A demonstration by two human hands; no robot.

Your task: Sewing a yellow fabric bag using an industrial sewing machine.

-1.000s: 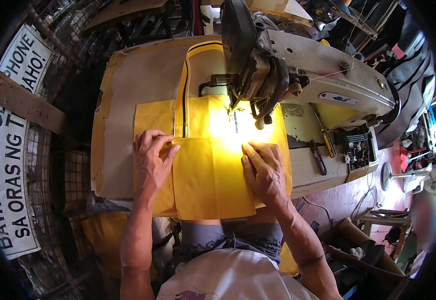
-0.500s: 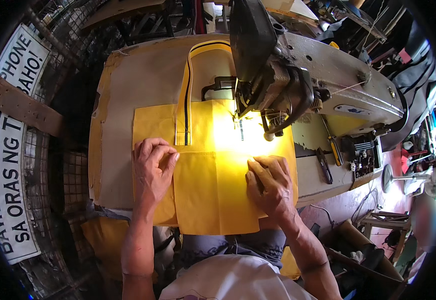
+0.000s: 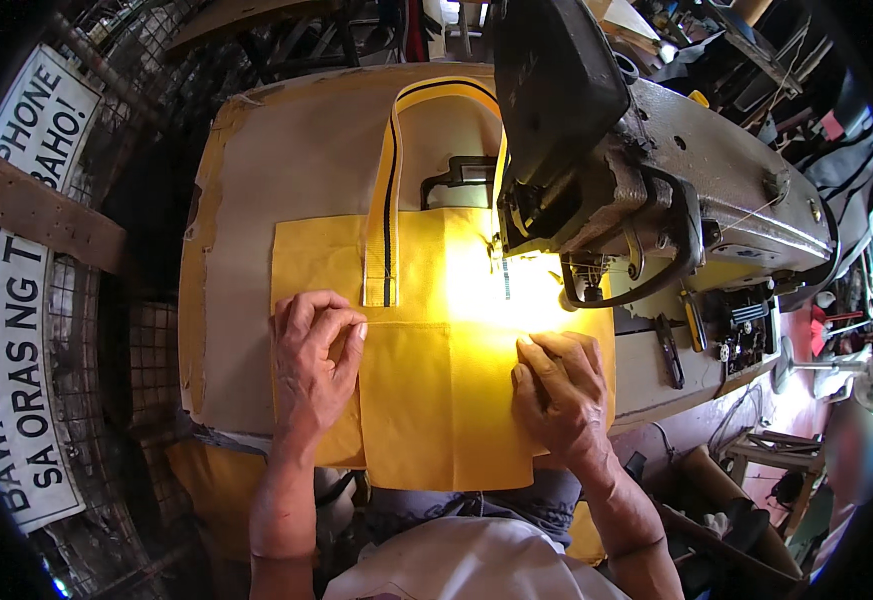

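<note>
A yellow fabric panel (image 3: 321, 245) lies on the sewing table, with a smaller yellow fabric piece (image 3: 446, 430) over its near half, hanging past the table's front edge. My left hand (image 3: 316, 350) pinches the top left corner of the smaller piece between thumb and fingers. At its upper right side, my right hand (image 3: 564, 395) grips the same piece with fingers bent and close together. A looped yellow strap (image 3: 386, 220) with a dark stripe has its left end flat on the panel, just above the seam line. Its other end runs under the sewing machine head (image 3: 556, 190), where bright lamplight washes out detail.
Right of the cloth lie a yellow-handled screwdriver (image 3: 694, 320), a dark slim tool (image 3: 669, 352) and a tray of small parts (image 3: 746, 330). A black metal frame (image 3: 461, 180) sits behind the panel. A lettered sign (image 3: 31, 400) hangs on wire mesh at left.
The view has shifted, so the machine, cloth and both hands appear lower and farther right. Both hands keep about the same hold on the cloth.
</note>
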